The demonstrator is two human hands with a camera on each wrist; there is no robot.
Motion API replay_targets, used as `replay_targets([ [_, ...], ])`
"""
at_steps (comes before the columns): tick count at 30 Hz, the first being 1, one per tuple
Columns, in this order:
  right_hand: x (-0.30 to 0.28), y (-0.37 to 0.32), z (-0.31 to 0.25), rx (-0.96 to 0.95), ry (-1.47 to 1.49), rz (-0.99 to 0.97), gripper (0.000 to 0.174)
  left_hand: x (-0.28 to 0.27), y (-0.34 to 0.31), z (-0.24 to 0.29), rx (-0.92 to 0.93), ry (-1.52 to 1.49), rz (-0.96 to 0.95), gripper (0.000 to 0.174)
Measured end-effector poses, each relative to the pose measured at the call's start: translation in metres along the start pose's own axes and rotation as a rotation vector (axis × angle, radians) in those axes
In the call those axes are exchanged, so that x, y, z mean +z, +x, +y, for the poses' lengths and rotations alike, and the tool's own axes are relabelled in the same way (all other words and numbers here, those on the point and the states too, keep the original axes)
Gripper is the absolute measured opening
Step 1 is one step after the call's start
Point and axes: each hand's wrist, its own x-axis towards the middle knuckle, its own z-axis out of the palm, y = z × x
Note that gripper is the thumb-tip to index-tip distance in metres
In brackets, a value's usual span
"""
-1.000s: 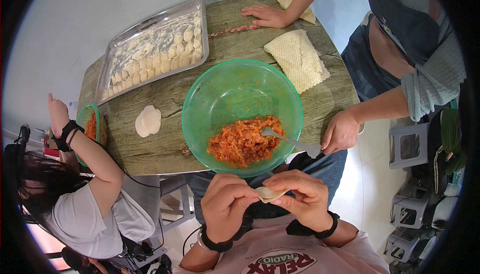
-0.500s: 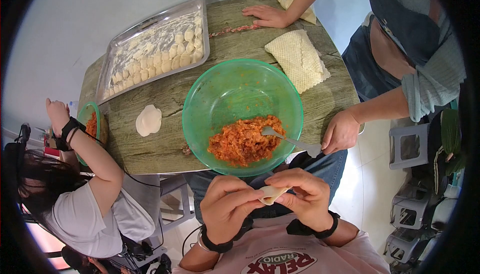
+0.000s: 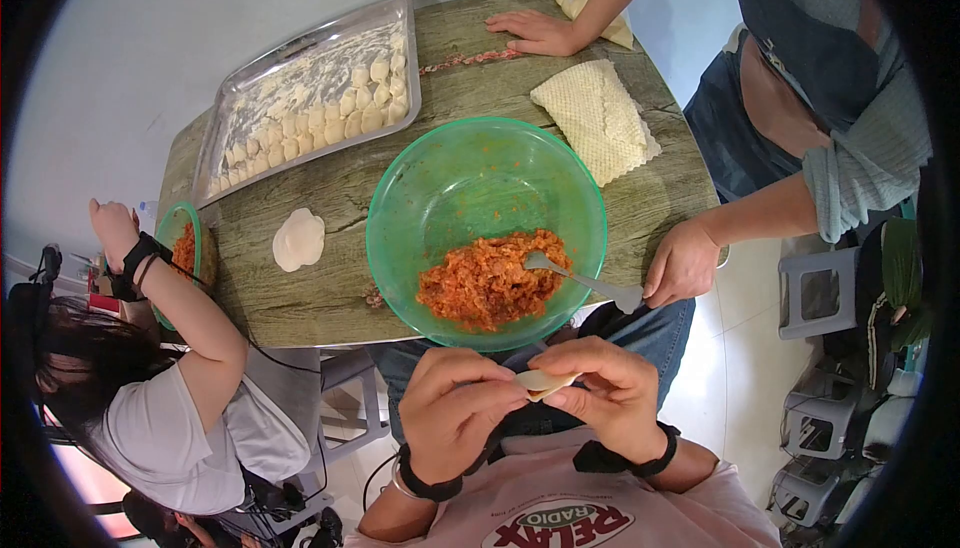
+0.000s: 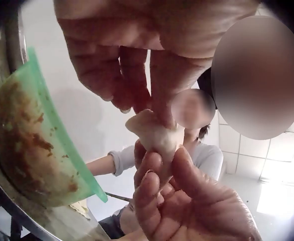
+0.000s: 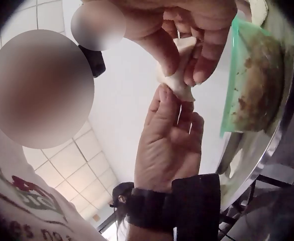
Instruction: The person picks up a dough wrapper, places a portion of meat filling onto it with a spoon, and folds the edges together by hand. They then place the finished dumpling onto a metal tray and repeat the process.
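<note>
A folded dough wrapper [image 3: 544, 384] with a bit of orange filling showing at its edge is held just off the near rim of the green bowl [image 3: 375, 238]. My left hand [image 3: 445, 418] pinches its left end between thumb and fingers; my right hand [image 3: 615, 398] pinches the right end. Both wrist views show the pale dough [image 4: 159, 135] between the two sets of fingertips. Orange filling [image 3: 490, 283] lies in the near part of the bowl, with a metal spoon [image 3: 580, 281] resting in it.
Left of the bowl lie round wrappers [image 3: 298, 241]. A metal tray [image 3: 208, 163] of dumplings stands at the back left, a cream cloth [image 3: 595, 118] at right. One person sits at left by a smaller bowl [image 3: 200, 223]; another stands at right, one hand [image 3: 682, 263] at the spoon's handle.
The dough has been turned slightly between my fingertips, and its opening looks narrower than half a second ago. The seated person's hand has lowered, its finger no longer extended.
</note>
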Motion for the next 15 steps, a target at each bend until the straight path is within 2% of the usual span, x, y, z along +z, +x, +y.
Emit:
replay_targets([
  [2,0.000,0.001,-0.002,-0.048,-0.123,-0.008,0.025,0.001,0.001,0.001,-0.020,0.004,0.009,0.018],
  [4,0.001,0.002,-0.003,-0.058,-0.161,-0.001,0.025,0.004,0.003,0.007,-0.162,0.000,0.041,0.020],
  [7,0.001,0.002,-0.005,-0.094,-0.238,-0.004,0.025,0.001,-0.001,0.000,-0.098,0.004,-0.012,0.019],
  [15,0.003,0.009,-0.014,-0.196,-0.445,-0.057,0.027,0.002,-0.001,-0.001,-0.034,0.053,0.020,0.019],
])
